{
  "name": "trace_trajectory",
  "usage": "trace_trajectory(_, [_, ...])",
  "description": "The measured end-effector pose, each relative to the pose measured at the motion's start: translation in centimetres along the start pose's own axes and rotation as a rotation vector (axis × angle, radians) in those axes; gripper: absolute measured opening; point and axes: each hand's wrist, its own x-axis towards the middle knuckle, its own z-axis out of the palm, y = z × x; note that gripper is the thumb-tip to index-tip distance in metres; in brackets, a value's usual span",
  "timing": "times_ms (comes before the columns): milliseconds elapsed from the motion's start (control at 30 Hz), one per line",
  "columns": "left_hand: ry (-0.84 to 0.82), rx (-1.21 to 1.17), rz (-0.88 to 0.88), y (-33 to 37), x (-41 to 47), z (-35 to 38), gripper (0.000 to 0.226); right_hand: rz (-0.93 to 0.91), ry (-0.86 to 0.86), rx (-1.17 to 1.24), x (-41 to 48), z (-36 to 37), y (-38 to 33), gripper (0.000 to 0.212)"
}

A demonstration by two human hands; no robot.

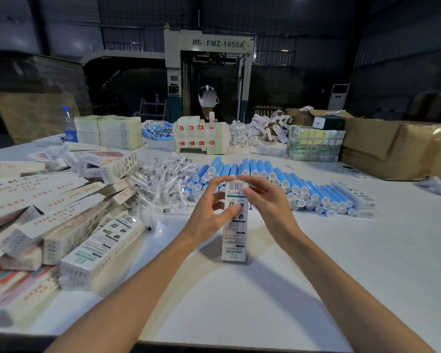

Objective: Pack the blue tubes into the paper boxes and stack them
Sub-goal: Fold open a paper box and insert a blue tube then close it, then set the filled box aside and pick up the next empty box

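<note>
My left hand (209, 212) and right hand (267, 200) both pinch the upright box (234, 240), fingers curled, just before the tubes (265, 171).

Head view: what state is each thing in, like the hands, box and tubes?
paper box: upright on table, held near top.
left hand: grips paper box.
right hand: pinches its top.
blue tubes: lying piled, unboxed.
boxes at left: loose heap.
water bottle: upright, capped.
</note>
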Motion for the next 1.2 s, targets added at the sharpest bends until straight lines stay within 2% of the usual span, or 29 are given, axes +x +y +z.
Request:
trace_trajectory(100, [0.034,-0.131,-0.06,0.0,-0.1,0.0,0.055,0.251,-0.11,0.132,-0.8,0.2,0.3,0.054])
trace_trajectory(200, [0.043,-0.209,-0.122,-0.1,-0.2,0.1,0.054,0.41,-0.341,0.152,-2.0,-0.8,0.2,0.045])
trace_trajectory(300, [-0.009,-0.265,-0.178,-0.1,-0.5,0.7,0.055,0.429,-0.405,0.142,-3.8,-1.9,0.0,0.041])
trace_trajectory(400, [-0.064,-0.133,-0.149,0.2,-0.9,1.8,0.063,0.387,-0.312,0.045,-5.4,-3.1,-0.7,0.044])
trace_trajectory(467, [-0.075,-0.03,-0.165,0.4,-0.8,2.6,0.067,0.332,-0.25,-0.135,-6.6,-4.6,-1.1,0.044])
trace_trajectory(533, [-0.139,0.035,-0.256,0.6,-0.7,3.4,0.065,0.296,-0.209,-0.345,-7.8,-6.8,-1.6,0.041])
trace_trajectory(600, [-0.303,0.153,-0.298,0.7,-0.5,4.4,0.051,0.214,-0.194,-0.739,-8.8,-9.8,-1.9,0.045])
trace_trajectory(667, [-0.434,0.292,-0.224,0.9,-0.6,5.8,0.035,0.156,-0.214,-1.162,-9.6,-13.3,-1.6,0.054])
trace_trajectory(700, [-0.47,0.348,-0.177,1.1,-0.7,6.6,0.03,0.197,-0.202,-1.262,-10.3,-14.8,-1.6,0.056])
trace_trajectory(800, [-0.529,0.457,-0.08,1.4,-1.0,9.6,0.022,0.377,-0.142,-1.367,-13.1,-19.8,-1.6,0.054])
trace_trajectory(867, [-0.576,0.514,-0.045,1.4,-1.3,11.5,0.018,0.401,-0.088,-1.465,-15.5,-23.5,-1.7,0.051])
trace_trajectory(1000, [-0.656,0.647,0.077,0.9,-2.1,13.9,0.018,0.414,0.125,-1.53,-19.2,-30.3,-2.8,0.04])
trace_trajectory(1200, [-0.597,0.716,0.251,-0.4,-3.4,14.6,0.025,0.53,0.314,-1.604,-21.5,-36.4,-3.4,0.039])
